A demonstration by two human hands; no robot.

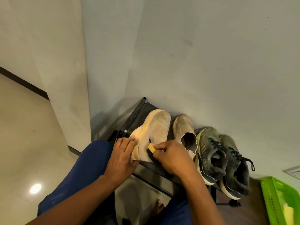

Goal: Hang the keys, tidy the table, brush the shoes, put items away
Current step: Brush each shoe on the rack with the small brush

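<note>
A: Rack?
B: Dark shoe rack (164,173) against the wall. Green basket (276,200) at its right end.
A: Shoes on it?
B: Dark grey pair (224,161) on the right, a beige shoe (182,127) beside them, a second beige shoe (152,132) at the left, tilted onto its side.
A: Hands?
B: Left hand (121,157) grips the tilted shoe's sole edge, fingers curled over it. Right hand (172,157) pinches a yellow brush (151,148), bristles touching the upper.
</note>
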